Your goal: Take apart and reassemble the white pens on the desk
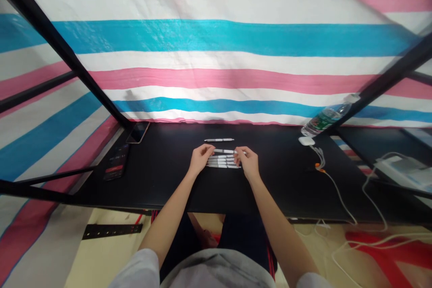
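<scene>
Left hand [201,159] and right hand [248,163] are part-closed, fingertips gripping opposite ends of one white marker pen [224,151]. A tight row of white pens [222,162] lies parallel just below it, between the hands, on the black desk [162,175]. A separate pen [219,140] lies at 12 o'clock from the hands, near the desk's far edge. A phone [137,132] sits at 10 o'clock. A water bottle [326,118] lies at 2 o'clock, with a white charger [306,141] just below it.
</scene>
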The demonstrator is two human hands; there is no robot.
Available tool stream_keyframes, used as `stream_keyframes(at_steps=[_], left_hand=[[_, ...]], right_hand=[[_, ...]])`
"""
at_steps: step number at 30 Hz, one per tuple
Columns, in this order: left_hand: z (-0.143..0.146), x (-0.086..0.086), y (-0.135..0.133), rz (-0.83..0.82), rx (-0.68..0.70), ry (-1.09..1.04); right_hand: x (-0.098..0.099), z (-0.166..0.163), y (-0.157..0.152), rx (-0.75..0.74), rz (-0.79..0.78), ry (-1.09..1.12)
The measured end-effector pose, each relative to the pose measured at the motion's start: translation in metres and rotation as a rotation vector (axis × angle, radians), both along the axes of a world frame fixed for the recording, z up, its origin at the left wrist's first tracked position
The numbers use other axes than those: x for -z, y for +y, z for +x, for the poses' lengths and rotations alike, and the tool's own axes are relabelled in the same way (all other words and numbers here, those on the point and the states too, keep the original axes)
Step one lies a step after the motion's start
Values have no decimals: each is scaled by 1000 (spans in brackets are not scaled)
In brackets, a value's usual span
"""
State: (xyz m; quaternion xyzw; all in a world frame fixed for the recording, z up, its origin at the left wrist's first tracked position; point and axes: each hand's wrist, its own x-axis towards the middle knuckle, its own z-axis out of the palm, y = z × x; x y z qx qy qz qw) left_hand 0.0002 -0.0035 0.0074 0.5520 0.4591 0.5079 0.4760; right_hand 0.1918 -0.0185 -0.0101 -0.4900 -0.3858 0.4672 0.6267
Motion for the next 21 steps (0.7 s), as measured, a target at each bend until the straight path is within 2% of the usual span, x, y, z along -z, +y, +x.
stream_keyframes(at_steps=[4, 9, 13, 18, 21], left_hand=[[0, 0, 0, 24, 53, -60], [0, -1, 0, -40, 41, -10], [-1, 0, 0, -12, 62, -82], [-1, 1, 0, -55, 34, 10], [-1, 0, 0, -32, 52, -30]], right_hand=[[-1, 0, 0, 20, 9, 2], [-2, 0, 0, 20, -11, -19], [-3, -1, -1, 29, -2, -10], [-2, 0, 0, 27, -1, -15], [-2, 0, -1, 37, 1, -21]])
